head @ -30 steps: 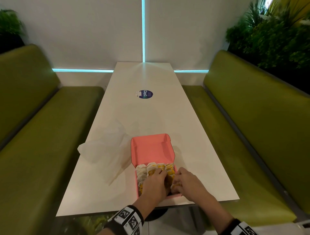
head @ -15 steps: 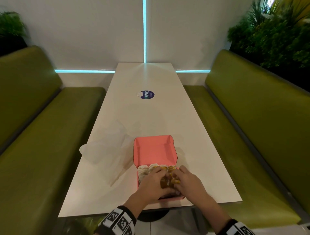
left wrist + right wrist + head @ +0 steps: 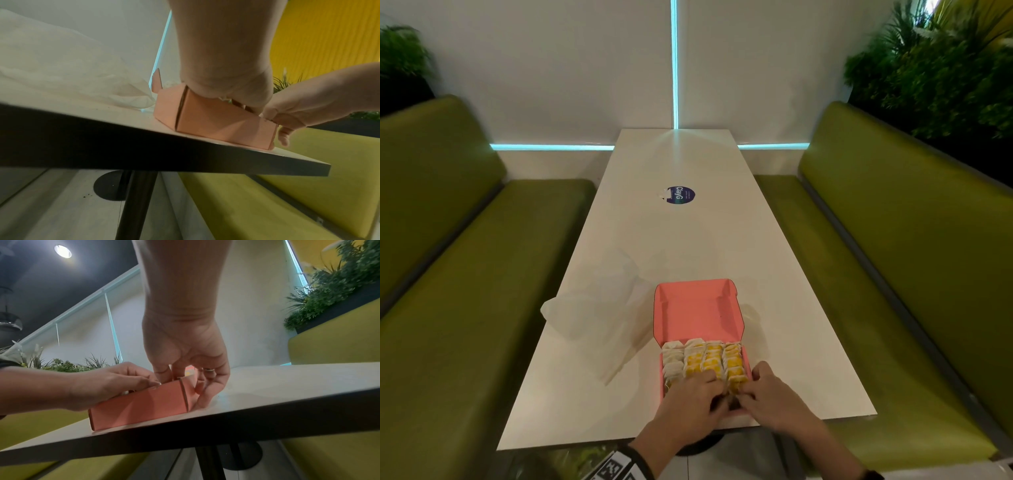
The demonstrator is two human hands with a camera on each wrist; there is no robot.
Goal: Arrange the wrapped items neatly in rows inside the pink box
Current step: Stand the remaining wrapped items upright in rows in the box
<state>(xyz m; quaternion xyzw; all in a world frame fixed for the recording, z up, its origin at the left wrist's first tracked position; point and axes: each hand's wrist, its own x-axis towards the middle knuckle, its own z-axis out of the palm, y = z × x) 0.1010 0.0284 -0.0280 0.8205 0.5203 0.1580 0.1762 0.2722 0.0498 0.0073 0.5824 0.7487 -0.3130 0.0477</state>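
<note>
Both hands are reaching down into the near end of the pink box, at about 6 o'clock on the desk. The left hand is lying palm-down over the near rows, its fingers curled onto the wrapped items; whether its grip is pinching one or only pressing on them cannot be told, since its fingertips are hidden inside the box. The right hand is sitting at the box's near right corner. In the right wrist view its thumb and forefinger are dipping inside the box with the grip narrowed, while its other fingers are running down the outside of the right wall to the desk; what the thumb and forefinger are closing on is hidden.

The wrapped items are standing in four rows running from 6 toward 12 o'clock, pale ones in the left row and yellow ones to the right. The box's lid is lying open and flat toward 12 o'clock. A crumpled clear plastic bag is resting just beside the box at about 9 o'clock. A round dark sticker is lying farther up the desk toward 12 o'clock. Green benches are flanking the desk at 3 and 9 o'clock.
</note>
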